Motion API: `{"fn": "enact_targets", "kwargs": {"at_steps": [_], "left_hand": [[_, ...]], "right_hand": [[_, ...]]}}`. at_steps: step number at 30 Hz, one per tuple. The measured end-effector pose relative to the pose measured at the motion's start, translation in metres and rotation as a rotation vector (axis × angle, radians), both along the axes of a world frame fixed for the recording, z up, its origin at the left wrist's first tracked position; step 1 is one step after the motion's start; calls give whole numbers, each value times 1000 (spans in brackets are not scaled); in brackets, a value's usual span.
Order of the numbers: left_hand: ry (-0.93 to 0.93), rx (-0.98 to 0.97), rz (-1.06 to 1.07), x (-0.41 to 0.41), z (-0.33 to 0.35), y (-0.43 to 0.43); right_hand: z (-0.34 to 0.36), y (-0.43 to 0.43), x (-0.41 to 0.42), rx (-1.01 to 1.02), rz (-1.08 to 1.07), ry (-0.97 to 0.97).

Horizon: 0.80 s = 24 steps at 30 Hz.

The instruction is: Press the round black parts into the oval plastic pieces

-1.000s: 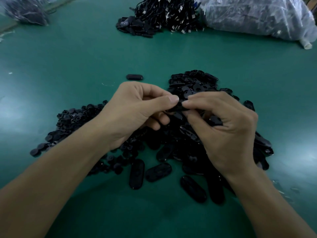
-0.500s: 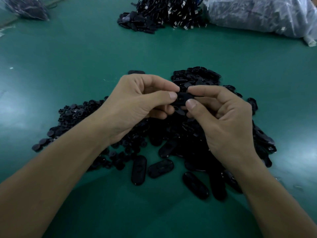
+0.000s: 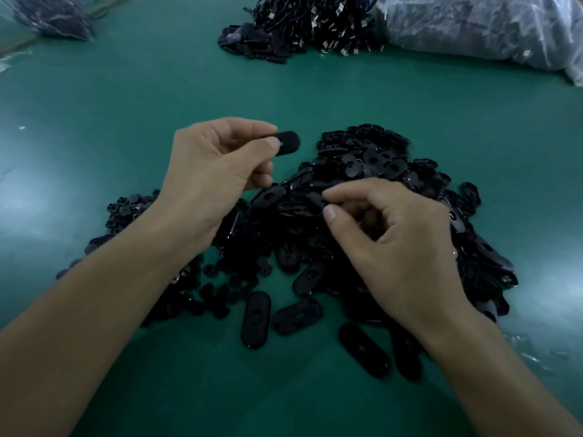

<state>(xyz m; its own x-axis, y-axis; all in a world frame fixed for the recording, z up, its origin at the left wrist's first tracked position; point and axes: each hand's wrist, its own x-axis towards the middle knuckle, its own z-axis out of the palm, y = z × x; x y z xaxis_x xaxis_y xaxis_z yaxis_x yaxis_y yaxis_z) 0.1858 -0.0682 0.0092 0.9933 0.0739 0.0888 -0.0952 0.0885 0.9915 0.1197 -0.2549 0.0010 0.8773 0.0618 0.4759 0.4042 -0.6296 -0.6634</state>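
My left hand (image 3: 214,175) pinches a black oval plastic piece (image 3: 288,142) between thumb and forefinger, held above the green table. My right hand (image 3: 394,244) hovers lower over the large pile of black oval pieces (image 3: 378,171), with thumb and forefinger reaching at an oval piece (image 3: 315,200) on top of the pile; I cannot tell whether they grip it. A smaller heap of round black parts (image 3: 126,209) lies at the left, partly hidden by my left forearm. Several loose oval pieces (image 3: 256,320) lie in front of the pile.
The green table (image 3: 126,105) stretches all around. A heap of black cables and parts (image 3: 299,23) sits at the far middle, a clear plastic bag (image 3: 473,26) at the far right, and another bag (image 3: 53,14) at the far left.
The hands held one oval piece together; now they have parted. My left hand keeps the piece and has moved up and left, while my right hand dropped to the pile.
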Motion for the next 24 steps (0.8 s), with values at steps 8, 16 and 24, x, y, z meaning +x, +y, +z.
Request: {"fn": "enact_targets", "kwargs": {"at_steps": [8, 16, 24], "left_hand": [[-23, -12, 113, 9, -3, 6], [-56, 44, 59, 6, -7, 3], [-93, 103, 6, 3, -10, -1]], "right_hand": [[15, 25, 1, -472, 314, 192], [13, 28, 5, -552, 307, 229], [9, 25, 1, -331, 264, 139]]}}
